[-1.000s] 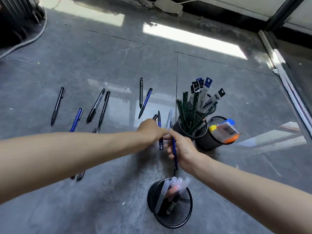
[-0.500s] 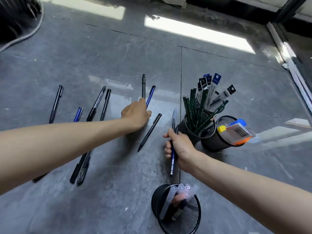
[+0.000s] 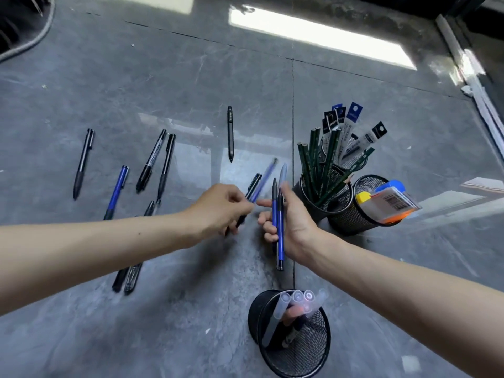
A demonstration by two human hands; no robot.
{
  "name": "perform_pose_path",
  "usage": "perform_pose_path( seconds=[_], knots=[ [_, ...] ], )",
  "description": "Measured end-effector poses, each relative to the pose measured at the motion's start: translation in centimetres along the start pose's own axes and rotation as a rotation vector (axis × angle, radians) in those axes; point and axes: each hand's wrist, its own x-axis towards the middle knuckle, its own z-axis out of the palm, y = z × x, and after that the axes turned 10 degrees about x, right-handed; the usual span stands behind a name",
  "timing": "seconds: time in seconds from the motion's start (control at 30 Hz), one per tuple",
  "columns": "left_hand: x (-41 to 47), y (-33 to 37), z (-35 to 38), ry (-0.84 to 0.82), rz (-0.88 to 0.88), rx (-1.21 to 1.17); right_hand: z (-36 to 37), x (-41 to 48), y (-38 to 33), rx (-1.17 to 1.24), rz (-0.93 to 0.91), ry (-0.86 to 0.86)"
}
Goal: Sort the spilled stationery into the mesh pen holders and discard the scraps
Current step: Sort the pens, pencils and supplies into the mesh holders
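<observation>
My left hand [image 3: 221, 210] pinches a blue pen [image 3: 264, 179], motion-blurred, its end angled up and right toward my right hand. Under it a black pen [image 3: 255, 182] lies on the floor. Next to it, my right hand [image 3: 296, 223] grips a bundle of blue pens [image 3: 278, 236] upright, with a grey-capped one [image 3: 283, 171] sticking up. Three mesh holders stand to the right: one with green pencils [image 3: 313, 162], one behind with packaged refills [image 3: 351, 126], one with erasers and packs [image 3: 351, 219]. A nearer mesh holder [image 3: 305, 350] contains markers.
Loose pens lie on the grey floor at left: a black pen [image 3: 83, 162], a blue pen [image 3: 117, 190], a black marker [image 3: 151, 159], another black pen [image 3: 167, 165], one farther back [image 3: 230, 133], and two under my left forearm [image 3: 131, 276]. A small white scrap [image 3: 409, 362] lies near the bottom right.
My left hand reached out to the far blue pen, picked it up and brought it back toward my right hand. My right hand kept its bundle and rose slightly.
</observation>
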Motion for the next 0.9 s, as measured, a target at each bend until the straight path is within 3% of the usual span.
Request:
perform_pose_path(
  seconds=[0.07, 0.2, 0.3, 0.47, 0.67, 0.73, 0.77, 0.83, 0.9],
  knots=[
    [-1.0, -0.4, -1.7, -0.172, 0.065, -0.033, 0.1, 0.4, 0.0, 0.051, 0.043, -0.01],
    [-0.6, -0.5, -5.3, -0.446, -0.005, -0.127, -0.2, 0.4, -0.2, 0.059, 0.121, -0.101],
    [0.1, 0.0, -6.6, -0.614, -0.016, 0.025, 0.2, -0.5, -0.7, -0.093, 0.219, -0.219],
    [1.7, 1.0, -5.8, -0.467, 0.023, -0.022, 0.8, -1.1, -0.3, -0.234, 0.261, -0.329],
    [2.8, 1.0, -4.7, -0.32, 0.026, -0.167, 0.8, -0.8, 0.1, -0.346, 0.162, -0.299],
    [3.3, 0.9, -3.9, -0.191, -0.001, -0.216, 0.7, -0.7, 0.3, -0.386, 0.162, -0.274],
    [3.7, 0.7, -3.5, -0.075, -0.009, -0.162, 0.7, -0.6, 0.4, -0.383, 0.159, -0.241],
    [4.3, -0.2, -2.9, 0.124, 0.022, 0.287, 0.6, -0.3, 0.6, -0.322, 0.142, -0.156],
    [4.4, -1.3, -2.0, 0.139, 0.08, 0.76, 0.4, -0.2, 0.8, -0.276, 0.085, -0.093]
  ],
)
